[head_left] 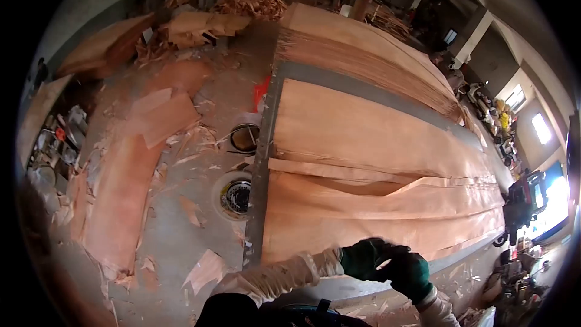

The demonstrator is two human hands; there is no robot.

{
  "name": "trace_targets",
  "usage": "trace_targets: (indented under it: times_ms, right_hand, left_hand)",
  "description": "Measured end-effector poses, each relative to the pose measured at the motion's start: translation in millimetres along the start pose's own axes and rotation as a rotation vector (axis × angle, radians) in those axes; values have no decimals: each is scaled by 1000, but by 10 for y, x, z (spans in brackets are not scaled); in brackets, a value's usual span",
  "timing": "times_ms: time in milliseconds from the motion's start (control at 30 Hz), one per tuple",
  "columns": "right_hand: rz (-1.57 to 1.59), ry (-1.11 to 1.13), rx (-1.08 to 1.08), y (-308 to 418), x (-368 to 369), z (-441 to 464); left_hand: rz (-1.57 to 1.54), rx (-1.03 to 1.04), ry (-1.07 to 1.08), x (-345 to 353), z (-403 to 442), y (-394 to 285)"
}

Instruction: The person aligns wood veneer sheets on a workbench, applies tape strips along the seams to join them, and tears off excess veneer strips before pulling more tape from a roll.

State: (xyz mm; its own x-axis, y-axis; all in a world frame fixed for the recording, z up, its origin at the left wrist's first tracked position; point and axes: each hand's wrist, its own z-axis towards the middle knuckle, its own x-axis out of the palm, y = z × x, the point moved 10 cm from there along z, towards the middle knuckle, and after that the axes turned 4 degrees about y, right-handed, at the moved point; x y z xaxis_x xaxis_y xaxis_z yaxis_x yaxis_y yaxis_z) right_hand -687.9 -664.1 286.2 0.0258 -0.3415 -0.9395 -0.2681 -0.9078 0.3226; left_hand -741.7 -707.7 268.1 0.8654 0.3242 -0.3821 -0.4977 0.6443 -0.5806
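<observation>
My left hand (363,258) and my right hand (409,274), both in green gloves with dark fingers, meet over the near edge of the worktable (255,230). Their fingers are curled in and touch or nearly touch each other; anything small between them is hidden. Beyond and below them lies a thin wood veneer sheet (339,227), wavy, with a raised fold along its far side. Past it lies a flatter veneer sheet (369,130) on the same table.
A tall veneer stack (363,42) stands at the table's far side. On the floor at left are loose veneer sheets (121,206), scraps, and two round containers, one a bucket (235,197) by the table edge. A dark machine (525,203) stands beyond the right end.
</observation>
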Motion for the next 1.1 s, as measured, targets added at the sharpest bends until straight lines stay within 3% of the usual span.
trace_targets:
  times_ms: [67, 100, 167, 267, 300, 333, 400, 433, 500, 533, 567, 600, 633, 667, 700, 733, 767, 800, 833, 900, 933, 1000, 1033, 1100]
  right_hand:
    - [-182, -130, -206, 118, -75, -166]
    - [-207, -178, -242, 63, -65, -238]
    - [-173, -314, -348, -57, -37, -386]
    - [37, -398, -267, -214, -64, -463]
    - [154, -405, -228, -426, 63, -528]
    - [560, -326, -152, -687, 307, -566]
    - [768, -21, -26, -791, 615, -720]
    - [864, 155, -21, -836, 861, -845]
    - [1180, 431, -129, -844, 1308, -1081]
    - [1103, 529, 59, -955, 1498, -1216]
    - [1192, 530, -44, -851, 1447, -1265]
    - [1280, 525, -148, -756, 1394, -1299]
    - [872, 254, -501, -643, 1255, -1306]
    - [988, 294, -467, -687, 1393, -1310]
    - [1103, 335, -429, -673, 1490, -1305]
    - [1215, 374, -392, -611, 1564, -1285]
    - [1465, 613, -239, -456, 1683, -1300]
    - [1366, 570, -296, -435, 1651, -1199]
    - [1268, 524, -351, -389, 1619, -1061]
    - [1128, 342, -376, -424, 1564, -670]
    - [1082, 208, -348, -523, 1532, -433]
    - [743, 177, -307, -432, 1484, -110]
    - [811, 119, -383, -370, 1652, -3]
    - [563, 33, -582, -44, 1868, 161]
  left_hand:
    - [-283, -433, 226, 412, -209, 164]
    - [-214, -476, 213, 447, -300, 187]
    - [-262, -579, 18, 529, -468, 104]
    - [-252, -594, -300, 520, -536, -201]
    - [-352, -731, -348, 702, -645, -150]
    - [-447, -861, -395, 908, -776, -103]
    - [-955, -941, -472, 1360, -983, -158]
    - [-611, -1015, -288, 1448, -996, -289]
    - [-337, -977, -195, 1612, -1029, -499]
    - [-200, -952, -138, 1611, -971, -638]
    - [-205, -1064, -68, 1691, -1006, -724]
    - [-222, -1107, -161, 1717, -1110, -791]
    - [-234, -1144, -259, 1754, -1245, -875]
    - [-244, -1178, -360, 1784, -1400, -963]
    - [-50, -1113, -264, 1813, -1493, -1067]
    - [-106, -1197, -328, 1777, -1720, -1200]
    - [-161, -1278, -399, 1745, -1950, -1342]
    - [-481, -1484, -644, 1766, -2292, -1573]
    - [-484, -1286, -938, 1501, -2393, -1896]
    - [-237, -1191, -1255, 910, -2682, -2732]
    - [192, -1419, -1110, 608, -2871, -3280]
    - [822, -1350, -1270, 105, -3270, -4416]
    - [1008, -1202, -1366, -59, -3166, -4842]
    - [1552, -1364, -1060, -155, -2760, -5016]
